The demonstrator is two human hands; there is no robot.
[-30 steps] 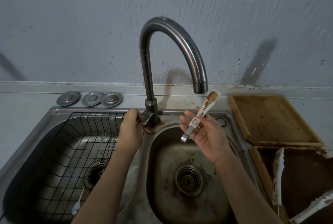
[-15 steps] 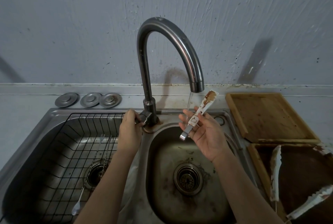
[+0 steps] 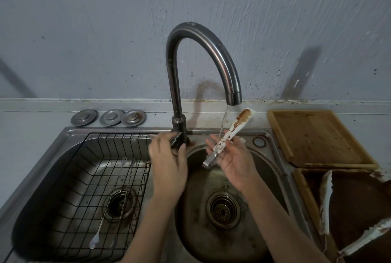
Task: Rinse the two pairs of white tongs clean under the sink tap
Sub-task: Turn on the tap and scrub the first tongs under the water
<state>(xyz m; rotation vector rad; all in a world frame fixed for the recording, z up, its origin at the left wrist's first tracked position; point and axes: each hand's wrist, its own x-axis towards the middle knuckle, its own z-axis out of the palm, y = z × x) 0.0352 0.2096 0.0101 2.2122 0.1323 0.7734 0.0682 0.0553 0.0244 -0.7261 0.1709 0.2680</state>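
Rinsing just begun: thin stream falls from tap (image 3: 233, 97) at frame centre. First pair of tongs (image 3: 229, 134) is held in right hand (image 3: 233, 162), fingers loosely curled under handle. Long axis runs lower left to upper right; stained tip lies just right of stream. Left hand (image 3: 167, 157) is closed around tap lever. Second tongs (image 3: 324, 201) rest in tray, lower right.

Over the right basin (image 3: 211, 239) there is open room between the drain and the tap (image 3: 203, 51) spout, though the two forearms cross its near side. A wire rack (image 3: 84, 178) fills the left basin. Wooden trays (image 3: 317, 135) block the table at right, apparently edge to edge.
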